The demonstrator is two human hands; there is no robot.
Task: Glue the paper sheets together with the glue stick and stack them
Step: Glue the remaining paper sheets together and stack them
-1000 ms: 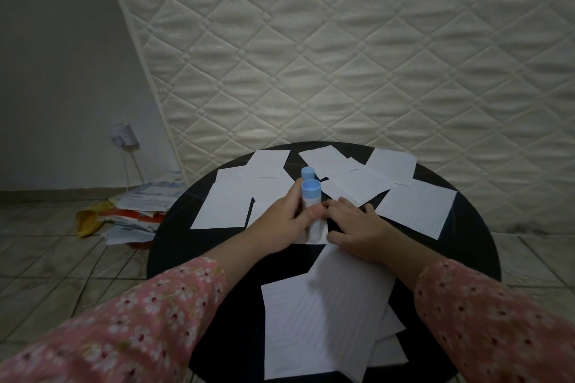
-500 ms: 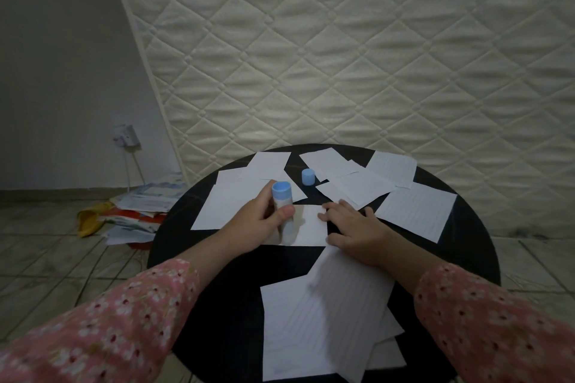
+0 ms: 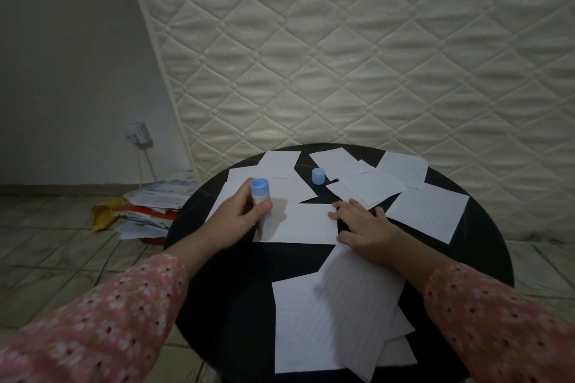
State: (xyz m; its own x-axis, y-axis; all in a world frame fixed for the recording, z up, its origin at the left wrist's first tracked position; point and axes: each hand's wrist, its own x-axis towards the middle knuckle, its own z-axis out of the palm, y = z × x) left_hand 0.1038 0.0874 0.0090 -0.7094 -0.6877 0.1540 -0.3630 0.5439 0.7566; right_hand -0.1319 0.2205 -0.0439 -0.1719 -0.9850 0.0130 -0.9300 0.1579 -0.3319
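My left hand [image 3: 237, 218] grips a glue stick [image 3: 260, 203], white with a blue end up, its lower end down on the left edge of a small white sheet [image 3: 303, 224] in the middle of the round black table [image 3: 224, 295]. My right hand [image 3: 364, 225] presses flat on that sheet's right edge. The glue stick's blue cap [image 3: 318, 176] stands alone behind the sheet. A stack of lined sheets [image 3: 333, 317] lies near me. Several loose sheets [image 3: 427, 211] are spread along the table's far side.
A quilted mattress [image 3: 357, 56] leans upright behind the table. On the tiled floor to the left lies a pile of papers and folders [image 3: 149, 208]. A wall socket with a cable [image 3: 138, 134] sits above that pile.
My left hand has drawn the glue stick leftward across the small sheet, from beside my right hand to the sheet's left edge. My right hand has stayed on the sheet.
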